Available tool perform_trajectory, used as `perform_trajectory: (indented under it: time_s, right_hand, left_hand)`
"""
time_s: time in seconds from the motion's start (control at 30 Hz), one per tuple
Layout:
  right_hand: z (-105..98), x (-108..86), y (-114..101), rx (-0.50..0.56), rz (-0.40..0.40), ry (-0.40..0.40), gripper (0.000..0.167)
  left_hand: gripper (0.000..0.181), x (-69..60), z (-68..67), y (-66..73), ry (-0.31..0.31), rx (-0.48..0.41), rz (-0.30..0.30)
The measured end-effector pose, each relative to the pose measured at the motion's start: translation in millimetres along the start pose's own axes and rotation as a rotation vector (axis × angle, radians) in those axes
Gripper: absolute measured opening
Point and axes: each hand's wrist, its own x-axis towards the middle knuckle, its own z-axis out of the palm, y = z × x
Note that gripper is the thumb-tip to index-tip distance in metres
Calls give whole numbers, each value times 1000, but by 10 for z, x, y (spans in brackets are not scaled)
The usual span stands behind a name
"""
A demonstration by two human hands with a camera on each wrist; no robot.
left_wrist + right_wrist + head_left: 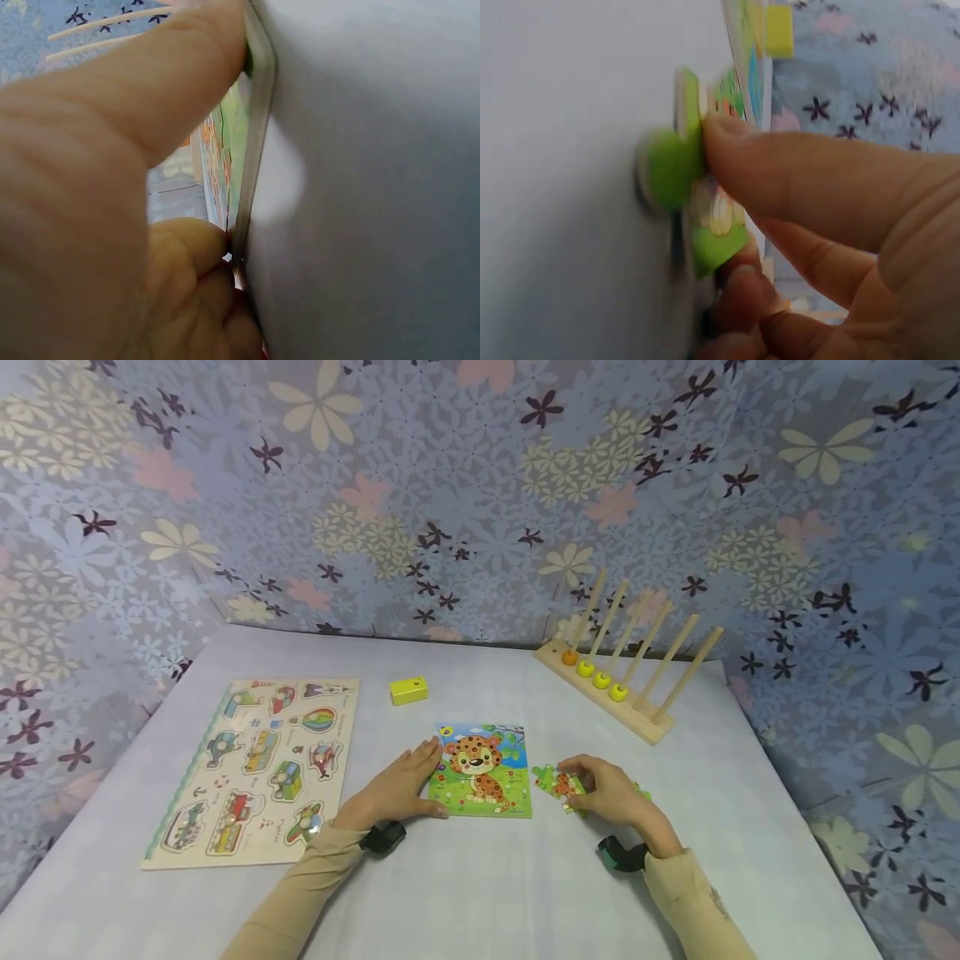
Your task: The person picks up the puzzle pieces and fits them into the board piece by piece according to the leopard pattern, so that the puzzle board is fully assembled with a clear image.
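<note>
A square leopard picture puzzle lies flat on the table in the head view. My left hand rests against its left side, thumb by the near corner and fingers farther up the edge. In the left wrist view the thumb touches the rim of the puzzle. Right of the picture, my right hand is over loose jigsaw pieces with green and spotted orange print. The right wrist view shows its thumb pressed on a green jigsaw piece, fingers curled behind; that view is slightly blurred.
A wooden peg board with vehicle pictures lies at the left. Behind the puzzle is a yellow block. A wooden bead rack with upright rods stands at the back right. Patterned fabric hangs behind the table.
</note>
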Motion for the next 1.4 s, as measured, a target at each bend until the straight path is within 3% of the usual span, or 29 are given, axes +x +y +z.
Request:
perform_trajectory:
  time_s: [0.27,0.47,0.6,0.73,0.8,0.93,1.17,1.4]
  right_hand:
    - [-95,111,71,109,103,-17,27]
    - [-68,162,43,206,165,59,23]
    - [75,234,-57,349,187,58,21]
    - [304,288,-222,489,155,-24,17]
    - [402,301,-304,502,136,-47,17]
    - [536,329,-448,450,107,-30,18]
    - [645,375,-601,226,70,38,18]
    - [694,386,-669,73,35,99,15]
  left_hand:
    - [102,15,5,-16,4,3,16]
    - [102,25,27,-33,11,5,18]
    - [102,32,41,-51,13,7,10]
    - [102,41,51,-57,12,10,11]
    - [102,43,53,-55,11,10,13]
    - [102,44,50,-50,7,9,12]
    - [101,29,31,-34,4,12,7]
    - [101,36,45,-40,5,13,3]
